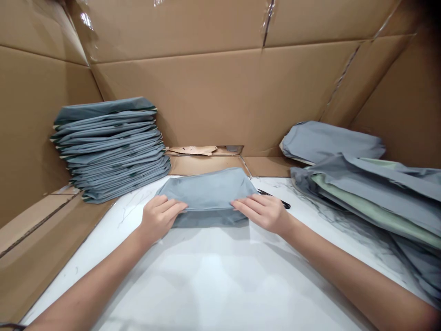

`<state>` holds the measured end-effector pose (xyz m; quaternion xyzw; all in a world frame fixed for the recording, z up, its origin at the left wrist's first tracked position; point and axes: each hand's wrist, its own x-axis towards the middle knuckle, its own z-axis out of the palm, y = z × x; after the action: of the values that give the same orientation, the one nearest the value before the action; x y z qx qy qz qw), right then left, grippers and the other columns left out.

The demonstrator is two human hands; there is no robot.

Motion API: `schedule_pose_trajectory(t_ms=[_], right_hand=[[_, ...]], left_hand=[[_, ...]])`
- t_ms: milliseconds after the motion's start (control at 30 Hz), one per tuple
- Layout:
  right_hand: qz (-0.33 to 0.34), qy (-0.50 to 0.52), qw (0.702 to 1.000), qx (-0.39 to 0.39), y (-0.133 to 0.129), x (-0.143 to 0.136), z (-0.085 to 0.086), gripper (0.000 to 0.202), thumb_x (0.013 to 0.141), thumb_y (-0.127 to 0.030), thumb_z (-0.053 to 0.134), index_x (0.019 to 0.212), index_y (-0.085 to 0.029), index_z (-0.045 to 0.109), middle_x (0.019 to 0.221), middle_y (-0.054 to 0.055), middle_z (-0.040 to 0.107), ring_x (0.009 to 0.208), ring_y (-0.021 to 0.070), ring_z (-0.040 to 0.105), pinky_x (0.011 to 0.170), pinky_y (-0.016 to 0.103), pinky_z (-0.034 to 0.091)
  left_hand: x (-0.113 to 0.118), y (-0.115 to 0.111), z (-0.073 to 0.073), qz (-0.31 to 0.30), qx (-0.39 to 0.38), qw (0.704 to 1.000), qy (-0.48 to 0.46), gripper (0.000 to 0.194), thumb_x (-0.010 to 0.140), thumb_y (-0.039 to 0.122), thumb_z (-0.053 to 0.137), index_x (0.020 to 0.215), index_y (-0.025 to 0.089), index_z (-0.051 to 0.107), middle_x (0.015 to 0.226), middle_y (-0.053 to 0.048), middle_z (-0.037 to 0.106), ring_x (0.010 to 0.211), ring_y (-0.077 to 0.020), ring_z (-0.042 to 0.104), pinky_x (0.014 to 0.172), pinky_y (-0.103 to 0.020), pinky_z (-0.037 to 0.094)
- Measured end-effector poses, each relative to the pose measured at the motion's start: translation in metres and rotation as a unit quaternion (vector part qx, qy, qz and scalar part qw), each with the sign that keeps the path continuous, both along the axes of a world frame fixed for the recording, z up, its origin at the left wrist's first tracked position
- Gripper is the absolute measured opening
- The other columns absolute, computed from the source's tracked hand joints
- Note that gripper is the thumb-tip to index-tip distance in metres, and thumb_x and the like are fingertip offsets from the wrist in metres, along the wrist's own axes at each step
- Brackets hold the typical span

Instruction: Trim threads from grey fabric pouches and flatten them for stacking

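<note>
A blue-grey fabric piece point(208, 186), folded into a flat shape, lies on the white marbled table in the middle of the view. Its near edge is pinched on the left by my left hand point(161, 215), fingers closed on the fold. On the right side, my right hand point(263, 211) grips the same edge between thumb and fingers. A lower layer of the fabric hangs or lies just below the pinched edge. Black scissors or a similar tool point(285, 205) show partly behind my right hand.
At the back left stands a tall stack of folded blue-grey fabric pieces point(115, 151). Looser grey pieces with pale green layers point(372, 193) are heaped at the right, another grey piece point(330, 140) behind them. Cardboard walls point(206, 101) enclose the table point(206, 285).
</note>
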<state>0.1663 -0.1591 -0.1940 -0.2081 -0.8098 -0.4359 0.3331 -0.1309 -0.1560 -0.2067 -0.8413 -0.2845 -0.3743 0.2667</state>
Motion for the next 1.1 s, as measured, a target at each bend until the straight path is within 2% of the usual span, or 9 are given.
schedule_pose_trajectory(t_ms=[133,233,333,467,533,767,933,1033,1100], right_hand=[[0.024,-0.019,0.999,0.011,0.006,0.007,-0.003,0.013,0.074,-0.018,0.06,0.086,-0.021,0.062,0.079,-0.005,0.067,0.067,-0.0002,0.055,0.057,0.014,0.041],[0.034,-0.026,0.999,-0.016,0.011,0.016,-0.007,0.024,0.077,-0.016,0.056,0.099,-0.024,0.061,0.087,-0.004,0.067,0.08,0.0013,0.061,0.068,0.013,0.049],[0.033,-0.054,0.996,-0.063,0.016,0.024,-0.01,0.034,0.08,-0.014,0.05,0.112,-0.023,0.056,0.101,-0.002,0.065,0.097,0.0052,0.06,0.086,0.02,0.053],[0.027,-0.06,0.995,-0.07,0.021,0.027,-0.013,0.031,0.081,-0.01,0.045,0.109,-0.017,0.057,0.105,0.001,0.064,0.103,0.0076,0.059,0.101,0.031,0.049],[0.027,-0.044,0.997,-0.064,0.023,0.026,-0.014,0.027,0.08,-0.009,0.046,0.103,-0.015,0.059,0.101,0.001,0.065,0.099,0.007,0.061,0.098,0.028,0.05],[0.004,0.025,0.997,-0.074,0.022,0.022,-0.017,0.025,0.08,-0.01,0.043,0.089,-0.02,0.063,0.092,-0.004,0.068,0.087,0.0024,0.064,0.089,0.017,0.051],[-0.023,0.046,0.996,-0.08,0.014,-0.006,-0.013,0.025,0.078,-0.01,0.048,0.094,-0.02,0.063,0.094,-0.003,0.067,0.093,0.0059,0.063,0.089,0.02,0.05],[-0.022,0.057,0.995,-0.082,0.009,-0.025,-0.014,0.027,0.076,-0.006,0.047,0.093,-0.019,0.063,0.092,-0.003,0.067,0.09,0.0062,0.063,0.078,0.017,0.051],[-0.02,0.072,0.993,-0.087,0.007,-0.032,-0.015,0.026,0.075,-0.005,0.047,0.091,-0.017,0.063,0.088,-0.002,0.067,0.079,0.0037,0.063,0.067,0.013,0.049]], left_hand=[[0.007,0.0,-0.002,0.024,0.01,1.0,-0.017,0.021,0.08,0.008,0.05,0.079,0.023,0.065,0.06,0.003,0.061,0.056,-0.0103,0.036,0.055,-0.025,0.028],[0.01,0.001,-0.003,0.025,0.007,1.0,-0.013,0.027,0.082,0.007,0.045,0.079,0.023,0.067,0.063,0.002,0.061,0.057,-0.0103,0.038,0.055,-0.026,0.029],[0.003,0.005,-0.005,0.015,-0.013,1.0,-0.004,0.022,0.082,0.013,0.049,0.085,0.025,0.067,0.068,0.001,0.064,0.06,-0.0099,0.041,0.057,-0.026,0.032],[-0.012,0.015,-0.006,-0.025,-0.064,0.997,0.035,0.023,0.083,0.015,0.052,0.098,0.026,0.065,0.077,0.0,0.066,0.074,-0.0109,0.051,0.067,-0.025,0.04],[-0.015,0.017,-0.004,-0.034,-0.082,0.995,0.038,0.026,0.083,0.012,0.049,0.098,0.025,0.065,0.078,-0.001,0.065,0.08,-0.012,0.053,0.07,-0.026,0.042],[-0.006,0.011,0.001,-0.049,-0.1,0.994,-0.006,0.027,0.081,0.006,0.049,0.089,0.024,0.068,0.065,0.002,0.064,0.06,-0.0083,0.05,0.056,-0.022,0.04],[-0.005,0.01,0.0,-0.035,-0.067,0.997,-0.036,0.029,0.079,0.003,0.048,0.087,0.022,0.068,0.07,0.001,0.067,0.059,-0.0084,0.051,0.054,-0.021,0.04],[-0.005,0.009,0.002,-0.025,-0.051,0.998,-0.002,0.032,0.079,0.001,0.046,0.093,0.022,0.066,0.083,0.002,0.069,0.067,-0.0095,0.056,0.061,-0.024,0.044],[-0.002,0.008,0.004,-0.005,-0.043,0.999,0.021,0.025,0.081,0.009,0.051,0.097,0.022,0.064,0.092,0.002,0.069,0.075,-0.0117,0.059,0.073,-0.029,0.045]])
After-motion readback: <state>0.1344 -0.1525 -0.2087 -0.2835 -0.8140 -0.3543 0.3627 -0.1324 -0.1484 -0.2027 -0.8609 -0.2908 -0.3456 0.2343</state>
